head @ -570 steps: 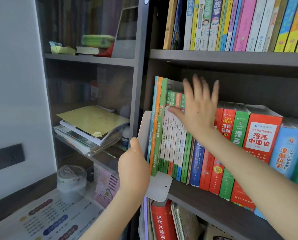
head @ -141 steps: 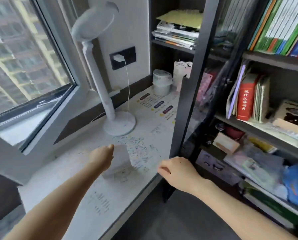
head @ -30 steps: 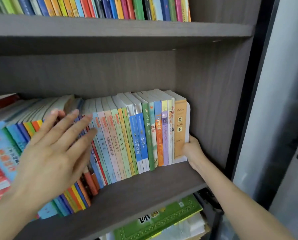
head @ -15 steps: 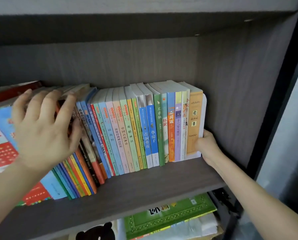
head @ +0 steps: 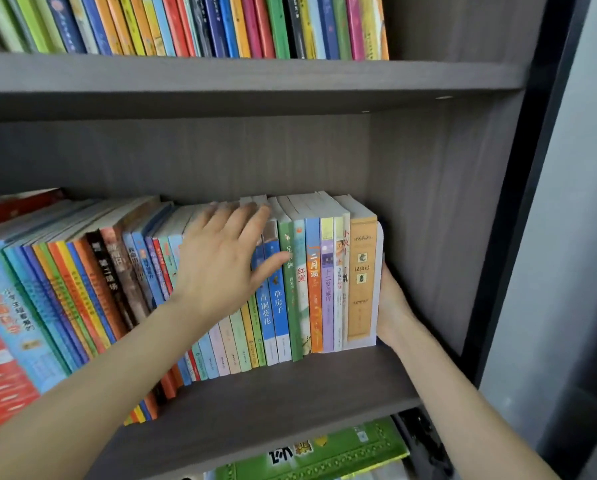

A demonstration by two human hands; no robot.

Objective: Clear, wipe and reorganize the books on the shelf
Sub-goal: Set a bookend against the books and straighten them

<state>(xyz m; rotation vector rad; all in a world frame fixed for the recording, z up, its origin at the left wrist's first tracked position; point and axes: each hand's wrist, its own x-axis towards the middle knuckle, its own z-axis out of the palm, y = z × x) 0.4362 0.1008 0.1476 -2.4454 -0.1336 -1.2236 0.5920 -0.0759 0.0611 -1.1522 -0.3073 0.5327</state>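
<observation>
Two hands in my view, both at the middle shelf (head: 290,386). The row of books (head: 276,306) runs across it from 9 o'clock to just past centre, slanted at the 9 o'clock end and upright toward 3 o'clock. My left hand (head: 227,261) lies flat on the spines mid-row, fingers (head: 252,220) straight and fanned, tips reaching over the top edges toward 12 o'clock, thumb out at 3 o'clock across a green spine (head: 285,282); nothing is pinched or wrapped, it is a loose palm pressing on the books.

At the 3 o'clock end of the row stands the tan book (head: 361,282), upright, with the white bookend (head: 380,271) touching its outer cover. My right hand (head: 390,306) sits just beside that bookend on its 3 o'clock side, between it and the cabinet's side wall (head: 428,220), heel against the plate. Its fingers are hidden behind bookend and books, so I cannot tell whether it clasps the plate or only pushes on it.

So the row sits between my two hands, the left on its faces, the right at its end stop. At 12 o'clock the upper row (head: 220,26) stands packed; at 6 o'clock a green book (head: 324,452) lies flat on the shelf below.
</observation>
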